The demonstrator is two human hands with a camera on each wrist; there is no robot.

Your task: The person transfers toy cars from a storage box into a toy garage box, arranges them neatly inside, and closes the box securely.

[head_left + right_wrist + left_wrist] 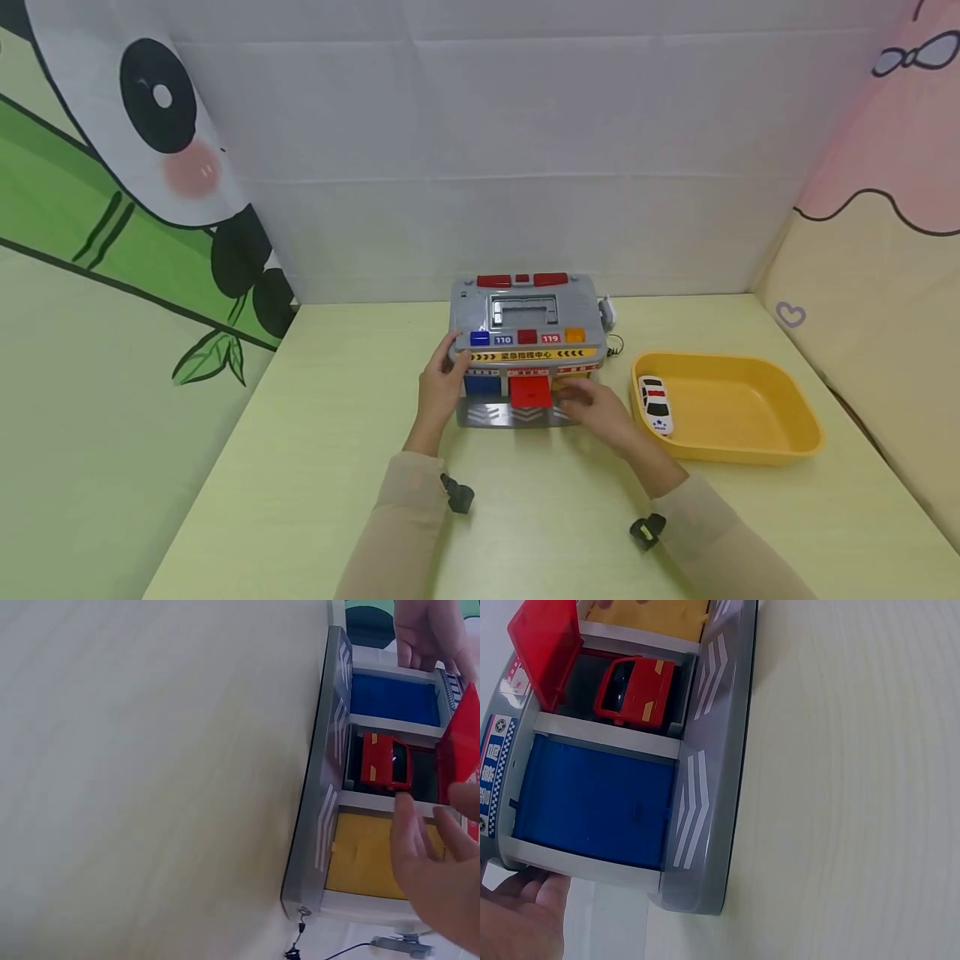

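Note:
A grey toy garage stands on the table, its front toward me. My left hand grips its left end, thumb at the front edge. The red door in the middle is swung up and outward. Behind it, in the left wrist view, a red toy car sits nose outward in the bay. The blue door and the yellow door are down. My right hand holds nothing. Its fingers are loosely bent in front of the yellow door, a fingertip close to the red car's bay in the right wrist view.
To the right is a yellow tray, with a white toy police car leaning at its left wall. A small grey handset on a coiled cord hangs at the garage's right side. A white cloth wall rises behind the table.

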